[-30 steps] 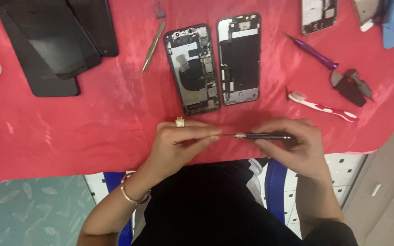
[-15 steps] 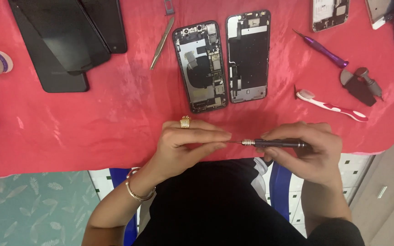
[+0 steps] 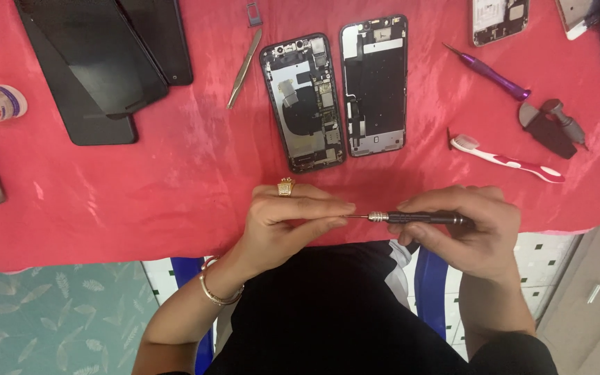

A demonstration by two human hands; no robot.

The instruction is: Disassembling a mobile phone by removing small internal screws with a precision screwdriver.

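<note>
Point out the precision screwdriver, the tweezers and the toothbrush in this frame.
precision screwdriver (image 3: 421, 217), head view, on its dark handle just outside the right hand's fingers.
tweezers (image 3: 244, 68), head view, mid-length of the metal arms.
toothbrush (image 3: 515, 164), head view, on its pink and white handle.

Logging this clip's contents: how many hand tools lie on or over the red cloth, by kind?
Screwdrivers: 2, the black one held in the right hand with the left hand at its tip, and a purple one
Tweezers: 1
Toothbrush: 1
Total: 4
</note>
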